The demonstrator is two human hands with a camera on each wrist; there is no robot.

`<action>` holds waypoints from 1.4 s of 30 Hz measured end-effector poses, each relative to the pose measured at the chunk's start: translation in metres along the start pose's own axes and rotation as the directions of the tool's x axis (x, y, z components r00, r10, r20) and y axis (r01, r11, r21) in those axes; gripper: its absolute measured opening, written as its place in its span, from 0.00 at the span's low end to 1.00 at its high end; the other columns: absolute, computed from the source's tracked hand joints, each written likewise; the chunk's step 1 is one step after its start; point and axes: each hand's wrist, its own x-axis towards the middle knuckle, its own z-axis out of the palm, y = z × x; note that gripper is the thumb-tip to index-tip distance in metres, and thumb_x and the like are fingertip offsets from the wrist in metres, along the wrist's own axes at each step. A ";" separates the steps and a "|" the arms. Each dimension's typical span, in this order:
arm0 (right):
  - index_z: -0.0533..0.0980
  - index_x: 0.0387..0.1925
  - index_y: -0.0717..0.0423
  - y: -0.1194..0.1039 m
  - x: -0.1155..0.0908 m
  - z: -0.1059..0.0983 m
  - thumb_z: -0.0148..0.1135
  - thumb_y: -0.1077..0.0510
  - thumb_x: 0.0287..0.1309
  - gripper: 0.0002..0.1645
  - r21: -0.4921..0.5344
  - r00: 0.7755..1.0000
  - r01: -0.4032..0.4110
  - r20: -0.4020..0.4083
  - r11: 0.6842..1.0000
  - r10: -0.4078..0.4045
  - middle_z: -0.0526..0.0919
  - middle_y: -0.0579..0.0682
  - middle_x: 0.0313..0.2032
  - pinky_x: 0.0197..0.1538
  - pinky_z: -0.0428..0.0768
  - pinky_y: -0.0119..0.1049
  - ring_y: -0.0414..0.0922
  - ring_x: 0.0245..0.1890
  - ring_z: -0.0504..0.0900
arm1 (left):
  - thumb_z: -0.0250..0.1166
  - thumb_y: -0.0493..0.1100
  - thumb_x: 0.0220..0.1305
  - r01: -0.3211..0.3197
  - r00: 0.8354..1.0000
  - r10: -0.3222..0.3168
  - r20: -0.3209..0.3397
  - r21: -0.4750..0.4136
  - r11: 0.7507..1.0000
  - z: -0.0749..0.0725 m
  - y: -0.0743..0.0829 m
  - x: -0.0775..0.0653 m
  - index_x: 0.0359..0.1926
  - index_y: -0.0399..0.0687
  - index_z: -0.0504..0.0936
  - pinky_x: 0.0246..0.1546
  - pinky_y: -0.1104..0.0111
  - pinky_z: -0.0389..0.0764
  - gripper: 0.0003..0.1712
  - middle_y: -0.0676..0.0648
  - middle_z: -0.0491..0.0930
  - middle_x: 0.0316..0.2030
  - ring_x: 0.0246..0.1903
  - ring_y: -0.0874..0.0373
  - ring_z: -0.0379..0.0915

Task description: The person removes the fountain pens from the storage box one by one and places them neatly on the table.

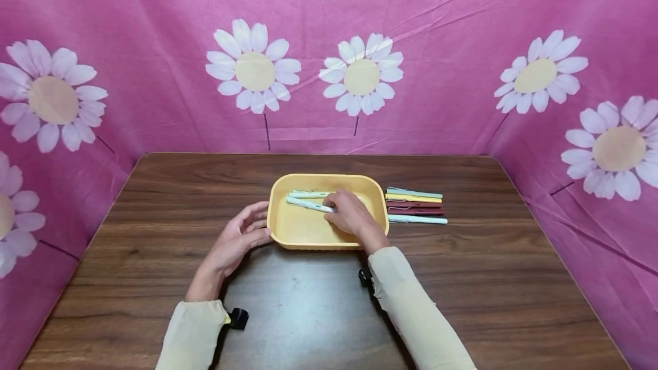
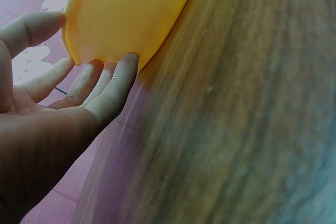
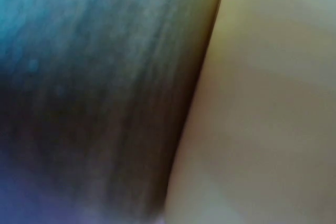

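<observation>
A yellow rectangular tray (image 1: pixel 298 230) stands on the table. Inside it my right hand (image 1: pixel 352 213) pinches the right end of a pale blue pen (image 1: pixel 308 205). Behind that pen lies a pale green pen (image 1: pixel 308 194), its right end hidden by the hand. My left hand (image 1: pixel 236 241) is at the tray's left end; in the left wrist view its thumb and fairly straight fingers (image 2: pixel 118 80) touch the tray wall (image 2: pixel 131 14). The right wrist view is blurred and shows no fingers.
To the tray's right several pens lie side by side: a grey-blue pen (image 1: pixel 416 193), a yellow pen (image 1: pixel 416 198), dark red pens (image 1: pixel 418 211) and a light blue pen (image 1: pixel 418 219). The brown wooden table (image 1: pixel 493 278) ends at a pink flowered cloth (image 1: pixel 308 130).
</observation>
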 end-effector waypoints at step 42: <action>0.82 0.41 0.50 -0.001 -0.003 -0.008 0.64 0.59 0.55 0.11 0.040 0.993 0.052 -0.106 0.998 -0.048 0.81 0.46 0.39 0.53 0.74 0.39 0.44 0.43 0.75 | 0.57 0.30 0.62 -0.003 1.000 0.003 -0.016 0.012 1.000 0.003 0.001 0.000 0.68 0.43 0.56 0.48 0.68 0.81 0.35 0.33 0.60 0.62 0.57 0.47 0.67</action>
